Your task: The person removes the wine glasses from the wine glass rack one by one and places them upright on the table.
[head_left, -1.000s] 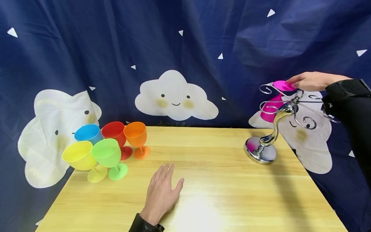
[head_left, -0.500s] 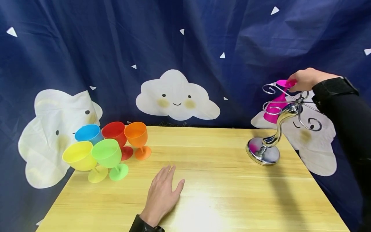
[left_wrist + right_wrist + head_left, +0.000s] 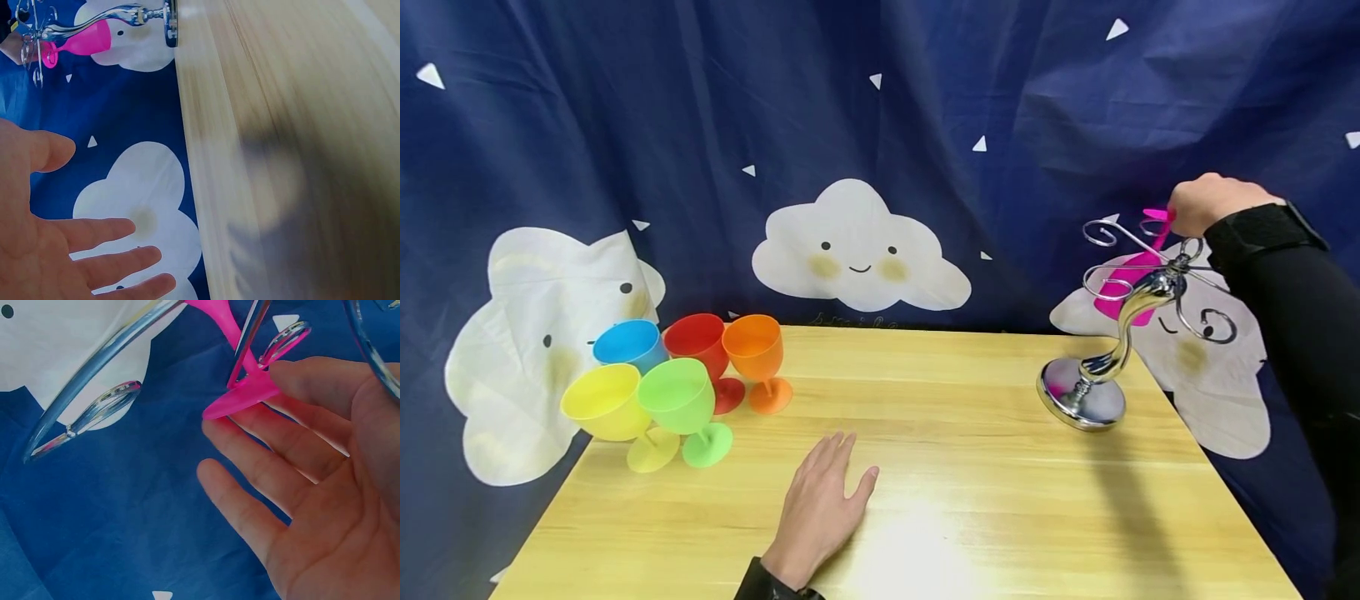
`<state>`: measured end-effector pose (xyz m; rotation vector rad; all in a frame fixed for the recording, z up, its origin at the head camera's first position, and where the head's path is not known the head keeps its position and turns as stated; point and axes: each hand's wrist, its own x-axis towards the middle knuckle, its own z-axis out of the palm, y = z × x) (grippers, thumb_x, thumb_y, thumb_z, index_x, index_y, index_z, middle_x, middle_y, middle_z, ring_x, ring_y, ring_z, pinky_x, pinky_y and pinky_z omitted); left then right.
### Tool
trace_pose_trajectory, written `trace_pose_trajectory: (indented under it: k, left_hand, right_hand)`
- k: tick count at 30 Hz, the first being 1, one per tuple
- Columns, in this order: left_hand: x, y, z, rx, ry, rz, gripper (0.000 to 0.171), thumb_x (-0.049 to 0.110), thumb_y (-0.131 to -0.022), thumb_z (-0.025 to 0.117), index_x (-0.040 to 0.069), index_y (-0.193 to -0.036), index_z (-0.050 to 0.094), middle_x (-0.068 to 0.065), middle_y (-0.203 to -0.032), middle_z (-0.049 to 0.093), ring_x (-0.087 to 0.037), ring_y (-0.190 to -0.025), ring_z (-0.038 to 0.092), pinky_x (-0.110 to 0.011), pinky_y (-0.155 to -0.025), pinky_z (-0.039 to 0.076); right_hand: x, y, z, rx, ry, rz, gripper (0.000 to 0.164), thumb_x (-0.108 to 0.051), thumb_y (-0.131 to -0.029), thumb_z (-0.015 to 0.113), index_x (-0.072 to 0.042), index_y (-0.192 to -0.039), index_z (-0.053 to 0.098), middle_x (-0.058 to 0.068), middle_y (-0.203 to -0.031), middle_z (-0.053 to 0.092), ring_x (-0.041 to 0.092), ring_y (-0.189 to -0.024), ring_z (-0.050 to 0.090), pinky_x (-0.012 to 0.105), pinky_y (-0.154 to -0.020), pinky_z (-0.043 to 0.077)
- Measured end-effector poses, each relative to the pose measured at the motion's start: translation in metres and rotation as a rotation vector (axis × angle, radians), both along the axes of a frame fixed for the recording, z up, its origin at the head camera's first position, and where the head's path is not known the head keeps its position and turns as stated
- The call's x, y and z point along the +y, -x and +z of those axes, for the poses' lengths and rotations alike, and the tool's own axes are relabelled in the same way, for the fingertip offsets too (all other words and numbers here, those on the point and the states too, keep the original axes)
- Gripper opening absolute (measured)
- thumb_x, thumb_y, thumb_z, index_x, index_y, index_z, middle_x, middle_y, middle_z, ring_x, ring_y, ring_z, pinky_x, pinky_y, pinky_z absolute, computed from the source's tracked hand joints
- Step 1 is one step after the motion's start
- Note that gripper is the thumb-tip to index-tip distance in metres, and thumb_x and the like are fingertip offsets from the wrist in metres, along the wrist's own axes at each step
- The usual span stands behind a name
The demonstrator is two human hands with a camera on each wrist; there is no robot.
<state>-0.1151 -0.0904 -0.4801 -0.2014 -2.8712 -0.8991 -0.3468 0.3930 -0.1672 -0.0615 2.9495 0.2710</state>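
At the right of the head view, my right hand (image 3: 1221, 204) pinches the foot of a pink plastic goblet (image 3: 1131, 283). The goblet hangs bowl down and tilted, among the curled arms of a chrome stemware rack (image 3: 1123, 325). In the right wrist view the thumb lies on the upper side of the pink foot (image 3: 244, 397), with fingers beneath it; a chrome arm (image 3: 250, 337) runs beside the stem. Over the near middle of the table my left hand (image 3: 823, 512) holds nothing, fingers straight and thumb spread.
Blue (image 3: 628, 343), red (image 3: 700, 342), orange (image 3: 754, 350), yellow (image 3: 604, 404) and green (image 3: 677, 398) goblets stand upright, close together, on the left of the wooden table (image 3: 940, 400). Behind hangs a navy curtain (image 3: 700, 100) with white clouds.
My right hand has gone from touching the goblet's foot to gripping it, and the goblet has tilted more, its foot swinging right. The left hand has stayed about where it was.
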Motion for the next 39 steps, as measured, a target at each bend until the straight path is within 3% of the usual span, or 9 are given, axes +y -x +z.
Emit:
trace_pose_trajectory:
  k: [8,16,24,29,33,36,39]
  left_hand:
    - [0.001,0.001,-0.002,-0.018,-0.009,-0.002,0.065,0.051,-0.101,0.056,0.006,-0.148,0.052,-0.019,-0.153,0.048,-0.04,-0.143,0.041,-0.061,-0.116,0.034]
    - [0.003,-0.002,-0.006,-0.024,-0.03,-0.004,0.066,0.054,-0.101,0.054,0.006,-0.146,0.054,-0.018,-0.152,0.05,-0.039,-0.142,0.043,-0.061,-0.114,0.036]
    - [0.005,0.0,-0.007,-0.018,-0.04,-0.006,0.066,0.054,-0.101,0.055,0.006,-0.146,0.054,-0.018,-0.151,0.051,-0.039,-0.142,0.043,-0.06,-0.114,0.036]
    - [0.006,0.001,-0.007,-0.033,-0.048,-0.003,0.066,0.054,-0.101,0.055,0.006,-0.146,0.054,-0.018,-0.151,0.05,-0.039,-0.143,0.042,-0.061,-0.115,0.035]
    - [0.007,0.004,-0.006,-0.035,-0.054,-0.002,0.066,0.053,-0.101,0.055,0.006,-0.146,0.054,-0.017,-0.152,0.05,-0.038,-0.143,0.042,-0.061,-0.115,0.034]
    - [0.008,0.007,-0.006,-0.034,-0.065,-0.005,0.064,0.052,-0.102,0.055,0.006,-0.147,0.053,-0.017,-0.152,0.049,-0.038,-0.144,0.041,-0.061,-0.116,0.033]
    - [0.009,0.009,-0.006,-0.039,-0.077,-0.006,0.063,0.051,-0.102,0.054,0.006,-0.147,0.053,-0.017,-0.153,0.048,-0.038,-0.145,0.04,-0.061,-0.116,0.033]
  right_hand:
    - [-0.025,-0.003,0.003,0.043,-0.111,0.083,0.014,-0.012,-0.092,0.057,0.0,-0.093,0.065,0.027,-0.094,0.062,0.041,-0.081,0.06,0.063,-0.07,0.049]
    - [-0.046,0.001,0.0,0.159,-0.122,0.179,0.013,-0.009,-0.087,0.059,-0.003,-0.081,0.069,0.026,-0.084,0.067,0.039,-0.068,0.063,0.057,-0.053,0.049]
    - [-0.062,0.012,-0.004,0.347,-0.037,0.184,0.016,-0.005,-0.084,0.056,0.003,-0.076,0.067,0.037,-0.085,0.064,0.054,-0.068,0.061,0.064,-0.052,0.046]
    - [-0.067,0.013,-0.004,0.454,0.037,0.133,0.02,-0.004,-0.083,0.051,0.005,-0.068,0.061,0.044,-0.089,0.06,0.063,-0.076,0.059,0.069,-0.055,0.045]
    - [-0.074,0.009,-0.001,0.569,0.12,0.102,0.033,-0.013,-0.093,0.047,0.01,-0.071,0.058,0.048,-0.09,0.057,0.067,-0.078,0.056,0.073,-0.059,0.044]
    - [-0.082,0.004,0.004,0.638,0.202,0.119,0.041,-0.02,-0.096,0.045,0.006,-0.065,0.053,0.041,-0.077,0.058,0.064,-0.074,0.057,0.069,-0.056,0.045]
    - [-0.092,-0.004,0.005,0.653,0.297,0.161,0.035,-0.017,-0.092,0.046,0.0,-0.064,0.058,0.023,-0.064,0.058,0.051,-0.067,0.058,0.053,-0.052,0.044]
